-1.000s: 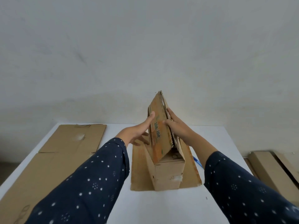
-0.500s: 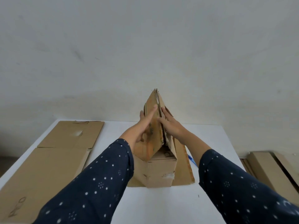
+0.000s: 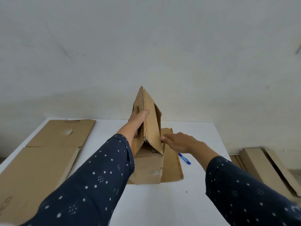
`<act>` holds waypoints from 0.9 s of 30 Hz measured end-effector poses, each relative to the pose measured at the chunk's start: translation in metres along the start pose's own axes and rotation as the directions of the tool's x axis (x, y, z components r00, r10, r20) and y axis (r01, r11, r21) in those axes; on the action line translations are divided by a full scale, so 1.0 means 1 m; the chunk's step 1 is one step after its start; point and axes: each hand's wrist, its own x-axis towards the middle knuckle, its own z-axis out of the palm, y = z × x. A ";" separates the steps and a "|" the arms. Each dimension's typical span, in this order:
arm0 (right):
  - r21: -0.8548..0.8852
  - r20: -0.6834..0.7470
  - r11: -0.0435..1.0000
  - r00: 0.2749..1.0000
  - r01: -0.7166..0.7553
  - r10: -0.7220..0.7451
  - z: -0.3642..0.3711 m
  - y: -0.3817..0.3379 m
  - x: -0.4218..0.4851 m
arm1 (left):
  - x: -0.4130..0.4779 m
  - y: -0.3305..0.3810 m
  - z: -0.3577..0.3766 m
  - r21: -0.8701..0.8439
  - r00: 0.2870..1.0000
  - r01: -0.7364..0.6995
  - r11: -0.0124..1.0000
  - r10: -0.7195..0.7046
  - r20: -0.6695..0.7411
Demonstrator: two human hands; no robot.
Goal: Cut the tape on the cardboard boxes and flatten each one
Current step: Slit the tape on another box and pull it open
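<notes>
steady the brown cardboard box (image 3: 146,167), standing on a flat cardboard sheet (image 3: 171,167), with the left hand (image 3: 138,119) curled round its raised flaps. push the right wall inward using the right hand (image 3: 180,142), fingers straight and touching it; collapse evenly, clear of the blue pen (image 3: 184,159).

The cardboard box (image 3: 147,167) is showing matt brown paper faces, scuffed and torn near its lower front edge, with a raw corrugated edge running up the raised flap (image 3: 143,101). At nine o'clock of it, flattened cardboard sheets (image 3: 40,160) are lying equally dull. The tabletop (image 3: 154,201) is looking smooth, white and matt. At three o'clock a blue pen (image 3: 184,159) is shining like glossy plastic. The sleeves (image 3: 91,185) are showing soft, dotted navy cloth.
</notes>
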 end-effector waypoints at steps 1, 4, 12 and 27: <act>-0.085 -0.033 0.996 0.999 -0.013 0.010 -0.003 -0.001 -0.001 | -0.005 0.002 0.001 0.002 1.000 0.003 1.000 -0.003 -0.003; -0.324 -0.067 0.944 0.997 -0.057 0.037 -0.016 -0.007 -0.007 | -0.006 0.004 -0.001 0.034 1.000 -0.002 0.999 0.003 -0.010; 0.376 0.234 0.915 0.970 -0.148 0.061 -0.045 -0.017 -0.017 | -0.038 0.007 -0.013 0.177 0.978 0.157 0.972 -0.178 0.111; 0.521 -0.264 0.837 0.964 0.165 -0.025 -0.047 -0.093 0.066 | -0.024 -0.022 -0.056 -0.110 0.900 0.398 0.911 -0.364 0.240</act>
